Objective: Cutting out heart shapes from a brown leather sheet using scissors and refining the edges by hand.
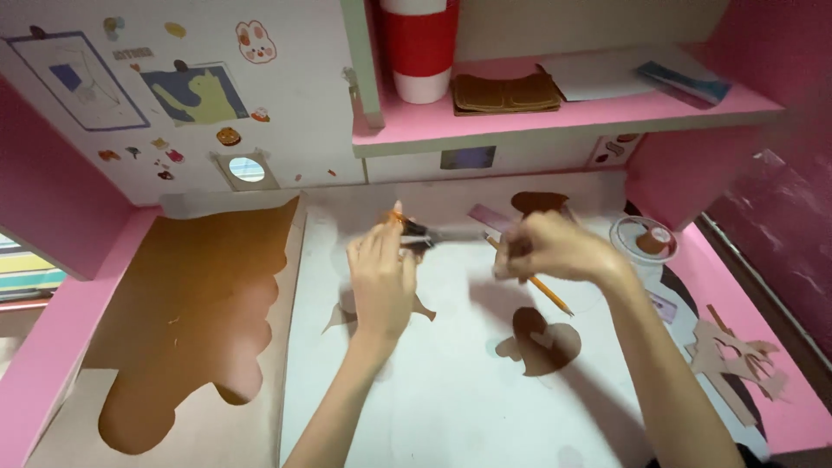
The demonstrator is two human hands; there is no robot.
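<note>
Pink desk (737, 286): left hand (381, 277), right hand (555, 247) raised, pinching.

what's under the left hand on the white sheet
Brown cut-out pieces poke out on both sides of the left hand, lying on the white sheet. The middle part is covered by the hand, so its full shape is hidden.

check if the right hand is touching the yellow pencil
Touching: the head view shows the right hand closed around the yellow pencil, whose tip sticks out below the fingers.
</note>
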